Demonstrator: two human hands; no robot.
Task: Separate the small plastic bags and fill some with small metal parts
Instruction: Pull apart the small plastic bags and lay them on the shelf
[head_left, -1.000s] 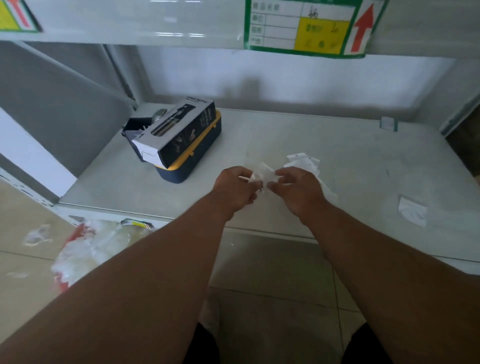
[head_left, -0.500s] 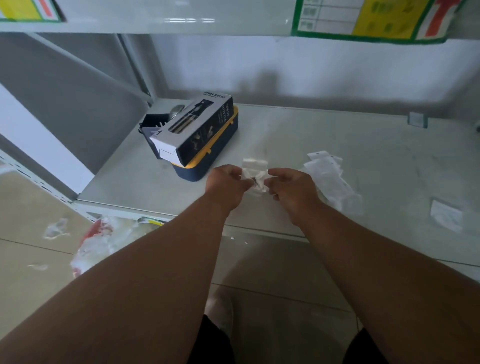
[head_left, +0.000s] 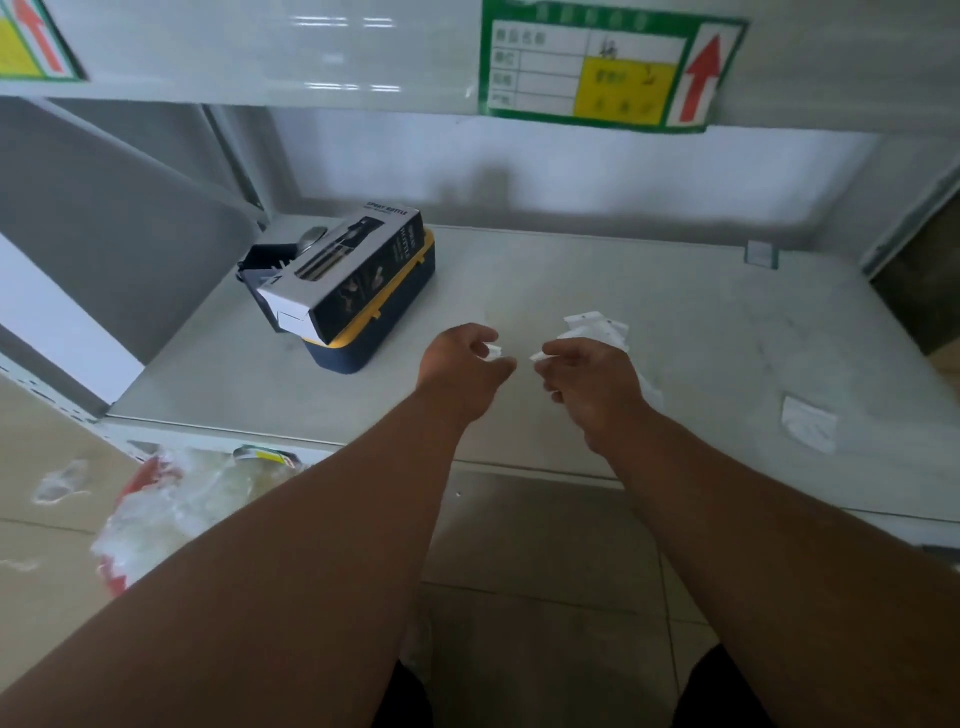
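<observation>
Over the shelf (head_left: 649, 312), the left hand (head_left: 460, 366) and right hand (head_left: 589, 374) each pinch a small white bag piece (head_left: 496, 351) — held apart, likely to separate them. The remaining bags (head_left: 597, 327) lie just behind the right hand — within easy reach. No metal parts are visible.

Shelf (head_left: 623, 291): matt pale surface, scuffed. Small bags (head_left: 605, 328): thin translucent plastic. Box (head_left: 353, 270): printed glossy cardboard. Case (head_left: 387, 332) near left edge: smooth navy-yellow plastic. Label (head_left: 597, 67): glossy paper.
</observation>
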